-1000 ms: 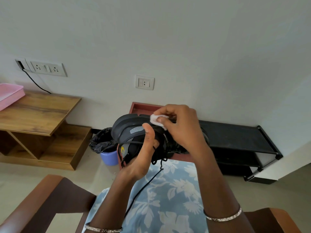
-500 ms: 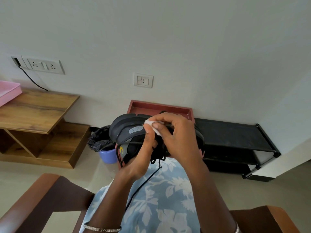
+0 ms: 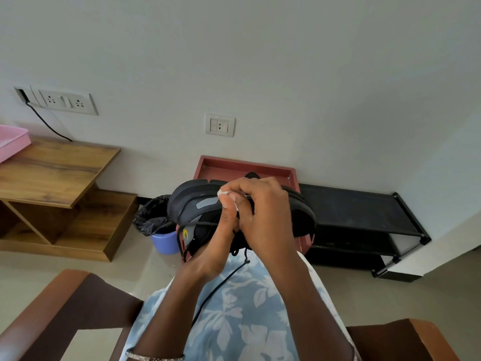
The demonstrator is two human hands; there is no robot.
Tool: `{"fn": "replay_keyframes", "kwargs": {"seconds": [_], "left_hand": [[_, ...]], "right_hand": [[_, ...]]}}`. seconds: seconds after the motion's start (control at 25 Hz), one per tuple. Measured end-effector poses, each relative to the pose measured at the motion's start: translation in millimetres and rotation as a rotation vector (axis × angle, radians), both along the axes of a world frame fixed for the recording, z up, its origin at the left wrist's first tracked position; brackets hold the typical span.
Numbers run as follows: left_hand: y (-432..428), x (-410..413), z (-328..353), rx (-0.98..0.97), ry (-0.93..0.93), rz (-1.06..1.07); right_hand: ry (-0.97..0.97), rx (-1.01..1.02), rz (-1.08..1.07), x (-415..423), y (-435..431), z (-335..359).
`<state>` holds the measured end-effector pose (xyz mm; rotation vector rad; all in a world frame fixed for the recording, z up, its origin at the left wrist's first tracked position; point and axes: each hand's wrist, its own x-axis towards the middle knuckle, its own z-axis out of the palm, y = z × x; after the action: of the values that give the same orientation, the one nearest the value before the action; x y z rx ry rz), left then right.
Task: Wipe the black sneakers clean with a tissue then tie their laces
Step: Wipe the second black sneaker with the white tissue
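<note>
A black sneaker [image 3: 194,204] is held up over my lap, turned on its side with its dark sole toward the camera. My left hand [image 3: 221,235] grips it from below, thumb up against the sole. My right hand [image 3: 263,212] pinches a small white tissue [image 3: 226,194] and presses it on the sole near the grey patch. A loose black lace [image 3: 221,285] hangs down over my blue floral clothing. Part of a second dark shoe [image 3: 252,175] shows in the red tray behind, mostly hidden by my hand.
A red tray [image 3: 234,166] stands against the wall behind the sneaker. To its right is a black shoe rack [image 3: 359,212], to its left a blue bin with a black liner [image 3: 156,222] and a wooden shelf unit [image 3: 52,178]. Brown chair arms [image 3: 52,308] flank my lap.
My right hand with the tissue has slid leftward and down along the sole, closer to my left thumb. The view has tilted up slightly, showing more of the red tray.
</note>
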<state>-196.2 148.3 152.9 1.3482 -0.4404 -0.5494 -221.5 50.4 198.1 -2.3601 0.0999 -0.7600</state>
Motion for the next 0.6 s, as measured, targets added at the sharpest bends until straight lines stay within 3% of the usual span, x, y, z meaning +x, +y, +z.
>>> {"fn": "replay_keyframes", "kwargs": {"seconds": [0.24, 0.48, 0.6], "left_hand": [[0, 0, 12, -0.067, 0.086, -0.021], [-1, -2, 12, -0.105, 0.027, -0.025], [2, -1, 15, -0.136, 0.071, -0.03]], "right_hand": [[-0.073, -0.041, -0.416, -2, -42, -20], [-0.157, 0.164, -0.019, -23, 3, -13], [-0.159, 0.02, -0.155, -13, -15, -21]]}}
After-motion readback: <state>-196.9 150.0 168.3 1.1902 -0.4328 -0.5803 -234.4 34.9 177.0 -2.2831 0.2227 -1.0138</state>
